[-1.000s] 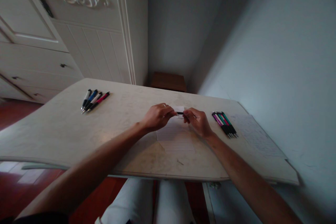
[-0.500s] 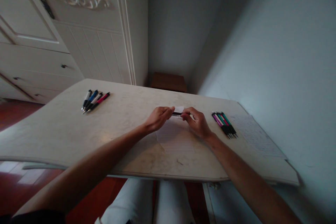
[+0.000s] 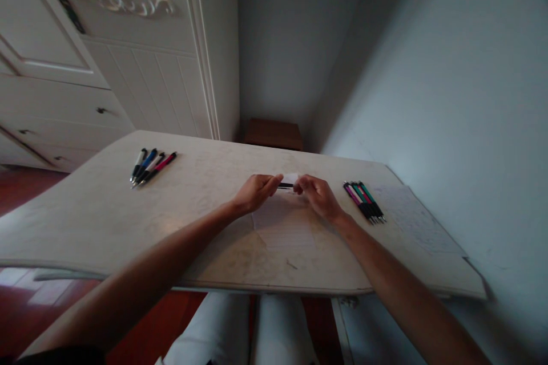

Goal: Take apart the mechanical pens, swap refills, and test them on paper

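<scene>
Over the middle of the table, my left hand [image 3: 258, 191] is closed around one end of a pen [image 3: 286, 185], whose dark part shows between my hands. My right hand [image 3: 315, 194] pinches at the pen's other end, fingers pressed together around its tip. Most of the pen's body is hidden in my left hand. Under and behind my hands lies a lined sheet of paper [image 3: 285, 225]. To the right of my right hand, several pens [image 3: 363, 201] with purple, white and green barrels lie side by side.
On the table's [image 3: 205, 177] left lie several pens [image 3: 150, 166] in white, blue and pink, slightly fanned. A written sheet [image 3: 417, 219] rests at the right edge beside the wall. A small dark scrap [image 3: 291, 264] lies near the front edge. White cabinets stand behind on the left.
My right hand's fingers have turned and drawn in around the pen's end. My left hand keeps its hold. The whole view has shifted slightly.
</scene>
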Tool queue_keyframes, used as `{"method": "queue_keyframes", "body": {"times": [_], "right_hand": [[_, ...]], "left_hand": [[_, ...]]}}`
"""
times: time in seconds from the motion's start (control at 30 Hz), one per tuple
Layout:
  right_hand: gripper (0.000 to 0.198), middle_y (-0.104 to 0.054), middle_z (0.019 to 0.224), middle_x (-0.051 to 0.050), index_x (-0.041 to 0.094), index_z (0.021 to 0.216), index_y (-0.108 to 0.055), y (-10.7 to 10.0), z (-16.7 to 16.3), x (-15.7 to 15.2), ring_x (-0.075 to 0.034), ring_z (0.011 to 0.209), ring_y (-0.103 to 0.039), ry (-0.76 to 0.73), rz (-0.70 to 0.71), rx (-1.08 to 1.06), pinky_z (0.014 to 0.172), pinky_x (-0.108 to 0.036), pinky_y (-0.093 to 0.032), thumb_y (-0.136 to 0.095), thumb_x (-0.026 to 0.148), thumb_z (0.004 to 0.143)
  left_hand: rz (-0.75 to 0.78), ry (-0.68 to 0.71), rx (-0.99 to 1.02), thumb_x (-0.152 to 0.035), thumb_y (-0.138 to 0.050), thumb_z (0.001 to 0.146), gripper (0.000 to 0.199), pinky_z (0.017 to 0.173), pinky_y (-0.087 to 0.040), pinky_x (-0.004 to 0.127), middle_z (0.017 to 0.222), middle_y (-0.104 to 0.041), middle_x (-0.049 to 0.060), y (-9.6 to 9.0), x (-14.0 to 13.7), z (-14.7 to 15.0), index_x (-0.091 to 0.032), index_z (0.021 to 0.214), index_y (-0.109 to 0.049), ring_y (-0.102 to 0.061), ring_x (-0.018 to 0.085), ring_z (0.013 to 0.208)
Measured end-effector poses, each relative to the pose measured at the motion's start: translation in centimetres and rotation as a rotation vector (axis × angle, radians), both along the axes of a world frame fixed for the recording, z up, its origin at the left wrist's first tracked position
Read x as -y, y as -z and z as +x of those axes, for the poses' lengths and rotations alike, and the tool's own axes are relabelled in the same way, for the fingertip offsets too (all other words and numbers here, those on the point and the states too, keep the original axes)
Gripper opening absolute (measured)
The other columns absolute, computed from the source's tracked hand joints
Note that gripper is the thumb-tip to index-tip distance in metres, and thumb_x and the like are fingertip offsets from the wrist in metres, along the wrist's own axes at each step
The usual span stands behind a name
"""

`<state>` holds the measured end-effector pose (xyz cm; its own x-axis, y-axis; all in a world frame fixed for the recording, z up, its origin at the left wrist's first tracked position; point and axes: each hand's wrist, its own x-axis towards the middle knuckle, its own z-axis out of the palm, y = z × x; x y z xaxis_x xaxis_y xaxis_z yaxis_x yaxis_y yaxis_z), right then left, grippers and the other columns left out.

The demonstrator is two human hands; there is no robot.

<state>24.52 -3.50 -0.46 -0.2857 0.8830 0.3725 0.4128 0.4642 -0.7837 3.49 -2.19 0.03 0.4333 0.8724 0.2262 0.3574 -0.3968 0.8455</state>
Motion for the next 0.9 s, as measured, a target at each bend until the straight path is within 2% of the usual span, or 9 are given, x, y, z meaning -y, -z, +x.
{"method": "queue_keyframes", "body": {"times": [0.1,0.27,0.37,0.47,0.53,0.6,0.7,0.9], "right_hand": [[0.051,-0.062,0.067,-0.002,0.019,0.069,-0.061,0.0,0.0,0.1,-0.015,0.064,-0.058,-0.020,-0.036,0.016,0.066,-0.028,-0.045,-0.042,0.058,0.095],[0.033,-0.066,0.084,-0.003,0.021,0.087,-0.065,0.5,-0.1,-0.5,-0.017,0.076,-0.061,-0.008,0.032,-0.064,0.073,-0.031,-0.049,-0.069,0.052,0.080],[0.045,-0.067,0.098,-0.006,0.021,0.099,-0.064,0.6,0.0,-0.7,-0.019,0.084,-0.063,-0.009,0.026,-0.124,0.075,-0.032,-0.051,-0.079,0.052,0.070],[0.042,-0.067,0.099,-0.007,0.020,0.096,-0.066,0.4,0.1,-0.6,-0.020,0.088,-0.064,-0.026,0.009,-0.091,0.077,-0.032,-0.050,-0.065,0.059,0.081],[0.045,-0.068,0.088,-0.007,0.019,0.084,-0.068,0.2,0.2,-0.4,-0.019,0.083,-0.064,-0.049,-0.005,-0.035,0.077,-0.032,-0.048,-0.049,0.059,0.091],[0.049,-0.066,0.076,-0.005,0.019,0.074,-0.066,0.2,0.2,-0.3,-0.018,0.076,-0.063,-0.059,-0.011,0.023,0.075,-0.032,-0.047,-0.043,0.057,0.095],[0.042,-0.065,0.075,-0.004,0.019,0.074,-0.065,0.2,0.1,-0.3,-0.018,0.074,-0.061,-0.045,0.029,0.047,0.073,-0.031,-0.046,-0.052,0.054,0.092],[0.029,-0.065,0.081,-0.003,0.021,0.079,-0.065,-0.1,0.3,-0.8,-0.018,0.075,-0.060,0.026,0.128,-0.075,0.069,-0.031,-0.049,-0.074,0.049,0.076]], "left_hand": [[0.025,0.012,-0.005,-0.059,-0.032,0.094,0.057,0.055,-0.028,0.025,0.053,-0.038,-0.003,0.0,0.0,0.0,-0.018,0.057,-0.042,-0.037,0.011,0.054],[0.042,-0.006,-0.025,-0.058,-0.033,0.094,0.056,0.054,-0.028,0.025,0.052,-0.040,-0.003,-0.2,-0.1,-0.3,-0.017,0.057,-0.044,-0.038,0.010,0.052],[0.074,0.023,-0.049,-0.056,-0.034,0.095,0.056,0.054,-0.029,0.024,0.052,-0.042,-0.003,-0.4,-0.1,-0.5,-0.017,0.057,-0.047,-0.039,0.010,0.052],[0.103,0.041,-0.079,-0.054,-0.035,0.095,0.055,0.055,-0.029,0.024,0.052,-0.043,-0.003,-0.4,-0.2,-0.7,-0.016,0.057,-0.048,-0.039,0.010,0.051],[0.116,0.050,-0.091,-0.052,-0.035,0.096,0.055,0.055,-0.029,0.024,0.052,-0.044,-0.003,-0.3,-0.3,-0.7,-0.016,0.057,-0.049,-0.040,0.010,0.051],[0.127,0.058,-0.102,-0.051,-0.035,0.096,0.054,0.055,-0.030,0.024,0.052,-0.045,-0.003,-0.3,-0.3,-0.7,-0.016,0.057,-0.050,-0.041,0.010,0.051],[0.131,0.055,-0.124,-0.052,-0.035,0.095,0.055,0.054,-0.030,0.024,0.052,-0.046,-0.002,-0.4,-0.3,-0.8,-0.016,0.057,-0.052,-0.041,0.010,0.051],[0.135,0.056,-0.188,-0.053,-0.034,0.095,0.056,0.051,-0.028,0.023,0.052,-0.048,-0.002,-0.9,-0.6,-1.3,-0.015,0.060,-0.056,-0.041,0.010,0.049]]}}
